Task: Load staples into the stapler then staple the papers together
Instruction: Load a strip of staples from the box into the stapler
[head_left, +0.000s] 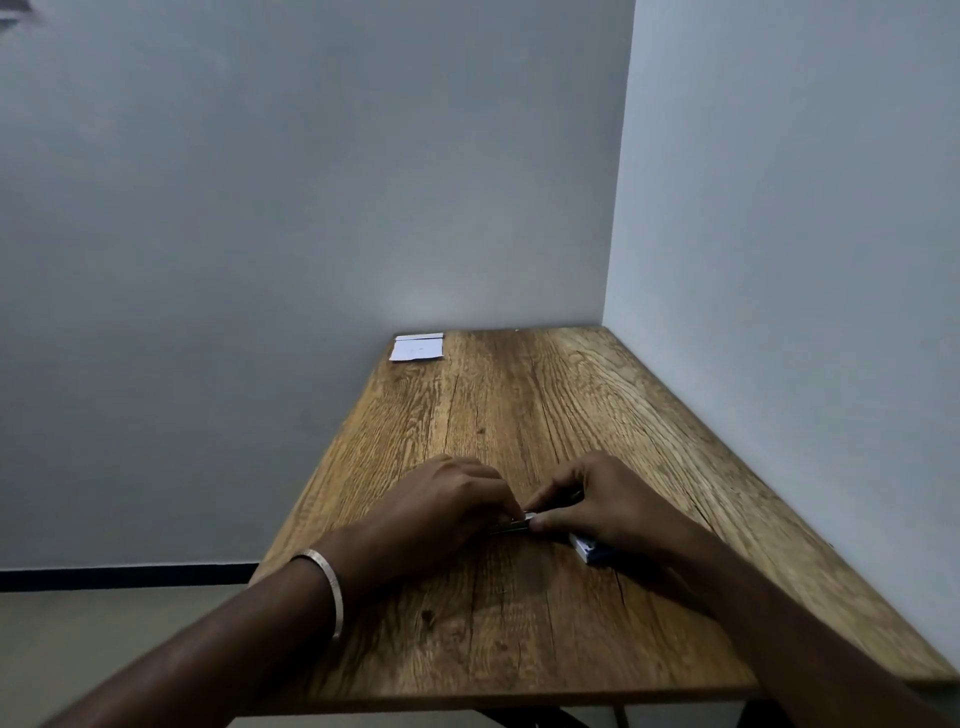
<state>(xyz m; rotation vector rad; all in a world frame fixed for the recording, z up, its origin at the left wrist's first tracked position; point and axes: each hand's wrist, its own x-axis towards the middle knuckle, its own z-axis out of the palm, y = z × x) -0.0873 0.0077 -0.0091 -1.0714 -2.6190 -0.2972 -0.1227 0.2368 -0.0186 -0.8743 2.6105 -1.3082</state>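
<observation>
Loading looks underway, not finished, as I judge it: both hands meet at the middle of the wooden table (519, 405), the left hand (447, 499) and right hand (602, 499) pinched narrowly on a small metal stapler (511, 525), mostly hidden. A small blue-and-white box (587, 548), probably staples, lies beneath the right hand. The papers (417, 347) wait unstapled at the far left corner.

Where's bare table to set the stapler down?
Free: the wide stretch between the hands and the papers at the far left corner, and the table's near edge. Crowded: where the left hand and right hand meet on the stapler, small box alongside.
</observation>
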